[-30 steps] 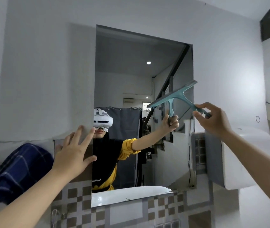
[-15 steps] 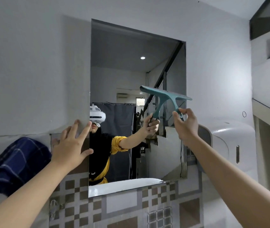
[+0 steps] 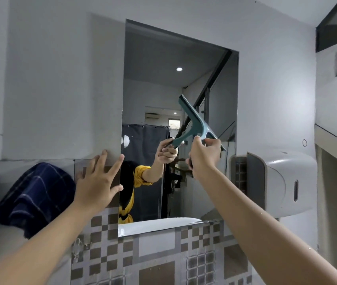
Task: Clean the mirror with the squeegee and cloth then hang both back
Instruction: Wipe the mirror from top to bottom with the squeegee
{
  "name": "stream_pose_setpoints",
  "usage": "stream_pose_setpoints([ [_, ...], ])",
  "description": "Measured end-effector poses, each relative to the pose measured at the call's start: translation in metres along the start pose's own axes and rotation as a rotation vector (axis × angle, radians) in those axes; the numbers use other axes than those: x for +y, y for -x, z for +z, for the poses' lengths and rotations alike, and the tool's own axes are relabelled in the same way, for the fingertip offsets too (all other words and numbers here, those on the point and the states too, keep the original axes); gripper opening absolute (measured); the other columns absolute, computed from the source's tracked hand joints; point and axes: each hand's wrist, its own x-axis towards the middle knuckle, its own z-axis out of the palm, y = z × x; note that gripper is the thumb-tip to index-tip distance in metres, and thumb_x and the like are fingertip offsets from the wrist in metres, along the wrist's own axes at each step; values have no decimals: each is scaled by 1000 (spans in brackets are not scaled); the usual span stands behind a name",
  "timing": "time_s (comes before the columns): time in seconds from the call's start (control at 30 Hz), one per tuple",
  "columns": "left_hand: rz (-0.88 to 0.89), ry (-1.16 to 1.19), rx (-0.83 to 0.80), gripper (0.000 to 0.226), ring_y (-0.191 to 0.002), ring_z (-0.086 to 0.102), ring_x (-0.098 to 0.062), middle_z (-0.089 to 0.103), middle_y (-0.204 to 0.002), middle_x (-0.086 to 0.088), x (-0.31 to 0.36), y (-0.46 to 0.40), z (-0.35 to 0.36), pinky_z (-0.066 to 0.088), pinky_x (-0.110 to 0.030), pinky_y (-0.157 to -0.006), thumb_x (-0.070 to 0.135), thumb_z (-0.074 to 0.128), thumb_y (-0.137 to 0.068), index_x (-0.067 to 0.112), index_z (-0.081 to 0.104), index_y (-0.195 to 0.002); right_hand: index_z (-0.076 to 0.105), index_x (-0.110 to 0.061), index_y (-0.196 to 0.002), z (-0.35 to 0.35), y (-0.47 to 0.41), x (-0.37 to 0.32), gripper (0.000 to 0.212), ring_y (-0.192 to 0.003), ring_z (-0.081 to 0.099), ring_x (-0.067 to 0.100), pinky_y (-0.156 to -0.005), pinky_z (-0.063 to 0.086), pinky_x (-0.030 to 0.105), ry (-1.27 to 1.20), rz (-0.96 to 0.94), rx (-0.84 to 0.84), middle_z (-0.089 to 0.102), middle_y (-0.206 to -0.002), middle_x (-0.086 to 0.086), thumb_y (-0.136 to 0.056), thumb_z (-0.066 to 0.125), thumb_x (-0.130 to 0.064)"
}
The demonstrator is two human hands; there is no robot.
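a pale grey bathroom wall carries a frameless mirror (image 3: 175,99) above a band of brown and grey checked tiles (image 3: 163,254). the right hand (image 3: 204,159) is curled round the handle of the teal squeegee (image 3: 194,122), gripping low on the stem, with the blade tilted up to the left against or just in front of the glass; contact cannot be told. the tool looks like light, stiff plastic with a soft rubber edge, so the handle seems the right place to hold it, and even pressure matters more than force. the left hand (image 3: 99,179) lies flat, fingers spread, at the mirror's left edge, holding nothing. the dark blue checked cloth (image 3: 34,198), soft and limp, hangs bunched at the far left. a white wall dispenser (image 3: 276,182) sits to the right.
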Motion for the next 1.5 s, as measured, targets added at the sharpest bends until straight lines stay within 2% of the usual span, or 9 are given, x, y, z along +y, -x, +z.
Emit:
stream_pose_setpoints([
  [0.17,10,-2,5,106,-124,42,-45,36,-144,-23,-3,4,1,43,-68,-81,53,81,-53,32,27,-142,40,-35,-82,32,25,24,16,-70,65,30,-61,59,44,5,-64,18,66,-97,16,-82,56,-35],
  [0.33,8,26,-1,111,-129,36,-43,31,-147,-20,-3,5,3,43,-67,-84,57,79,-52,34,20,-143,46,-9,-105,48,67,30,17,-35,54,-1,-32,36,11,-31,-118,-73,53,-72,0,-94,55,-18],
  [0.57,16,-1,18,107,-132,32,-43,24,-150,-22,-4,8,6,40,-66,-89,59,77,-55,31,24,-144,48,-8,-106,53,91,54,19,-49,50,-21,-39,37,4,96,-278,-172,51,-69,-7,-93,59,-18],
  [0.7,25,-6,30,112,-133,29,-46,21,-151,-22,-3,13,10,37,-68,-89,61,77,-51,31,23,-144,51,-12,-100,35,80,64,20,-56,55,-9,-50,41,5,226,-427,-165,53,-75,-16,-89,65,-21],
  [0.8,10,-1,24,112,-130,31,-49,18,-151,-24,-2,17,13,39,-69,-87,60,78,-51,31,23,-144,50,-20,-95,17,72,78,19,-41,48,5,-42,40,14,336,-558,-250,54,-68,-16,-88,67,-20],
  [0.97,-20,11,13,109,-129,32,-51,12,-152,-27,0,20,14,38,-69,-88,57,77,-56,32,20,-145,55,-17,-102,-11,49,88,22,-43,51,2,-38,39,15,499,-709,-362,62,-67,-5,-86,69,-22],
  [1.2,-43,-3,-13,106,-134,24,-48,6,-154,-22,1,22,17,38,-68,-91,61,71,-62,37,11,-145,60,-21,-108,-36,-2,70,29,-45,58,15,-41,52,37,695,-869,-386,67,-69,-5,-83,70,-31],
  [1.37,-42,-14,-9,104,-135,22,-47,6,-154,-22,1,22,19,38,-69,-91,60,71,-63,36,13,-145,65,-22,-110,-61,-27,56,30,-40,39,-2,-40,27,16,801,-941,-362,48,-54,-21,-81,74,-26],
  [1.5,-36,-11,-2,104,-134,24,-48,9,-153,-23,1,22,19,40,-70,-88,58,73,-61,34,17,-145,67,-21,-107,-86,-46,50,29,-39,35,1,-42,26,18,857,-967,-376,45,-50,-20,-80,76,-23],
])
